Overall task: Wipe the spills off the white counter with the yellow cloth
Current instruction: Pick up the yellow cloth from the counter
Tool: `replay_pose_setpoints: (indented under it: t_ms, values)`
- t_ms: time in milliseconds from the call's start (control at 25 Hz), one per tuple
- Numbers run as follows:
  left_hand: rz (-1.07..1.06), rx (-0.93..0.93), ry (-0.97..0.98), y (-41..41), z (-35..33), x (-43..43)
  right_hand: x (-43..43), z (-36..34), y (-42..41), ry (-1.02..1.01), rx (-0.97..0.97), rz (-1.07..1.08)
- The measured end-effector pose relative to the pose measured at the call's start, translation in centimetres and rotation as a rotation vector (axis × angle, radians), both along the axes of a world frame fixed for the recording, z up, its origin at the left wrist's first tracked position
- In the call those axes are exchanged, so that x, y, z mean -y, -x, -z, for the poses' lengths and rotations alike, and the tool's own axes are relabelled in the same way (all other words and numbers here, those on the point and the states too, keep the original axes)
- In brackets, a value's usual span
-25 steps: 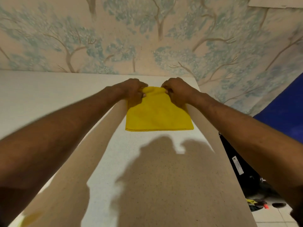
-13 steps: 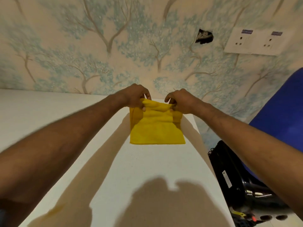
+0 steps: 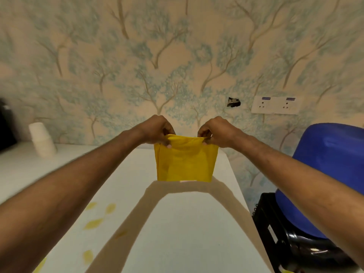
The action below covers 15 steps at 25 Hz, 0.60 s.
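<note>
A folded yellow cloth (image 3: 186, 161) hangs in the air above the far end of the white counter (image 3: 187, 223). My left hand (image 3: 157, 130) pinches its top left corner and my right hand (image 3: 217, 131) pinches its top right corner. The cloth's lower edge sits just above the counter surface. Several yellow spills (image 3: 94, 222) lie on the counter at the near left, between my forearms and under my left arm.
A stack of white paper cups (image 3: 42, 139) stands at the back left beside a dark object (image 3: 6, 127). A blue water jug (image 3: 325, 174) on a black stand (image 3: 291, 239) sits right of the counter. A socket plate (image 3: 275, 105) is on the wallpapered wall.
Both hands have lifted the cloth off the counter, so it now hangs from its top corners. The view has tilted up, showing more wall, the cups and the spills.
</note>
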<state>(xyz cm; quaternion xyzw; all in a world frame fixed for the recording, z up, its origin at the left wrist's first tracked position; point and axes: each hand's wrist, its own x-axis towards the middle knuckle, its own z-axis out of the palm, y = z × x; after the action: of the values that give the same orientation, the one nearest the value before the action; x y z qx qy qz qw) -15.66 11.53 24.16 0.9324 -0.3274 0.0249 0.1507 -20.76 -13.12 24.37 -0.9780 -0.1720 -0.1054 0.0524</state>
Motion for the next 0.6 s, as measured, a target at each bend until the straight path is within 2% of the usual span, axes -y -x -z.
replay_pose_setpoints:
  t_ms: [360, 600]
  values:
    - [0.052, -0.118, 0.072, 11.1, -3.5, -13.1, -11.1, -3.2, 9.4, 0.04, 0.015, -0.142]
    - [0.1, -0.085, 0.017, 20.2, -2.1, -23.5, -21.4, -2.2, 16.9, 0.117, -0.03, -0.163]
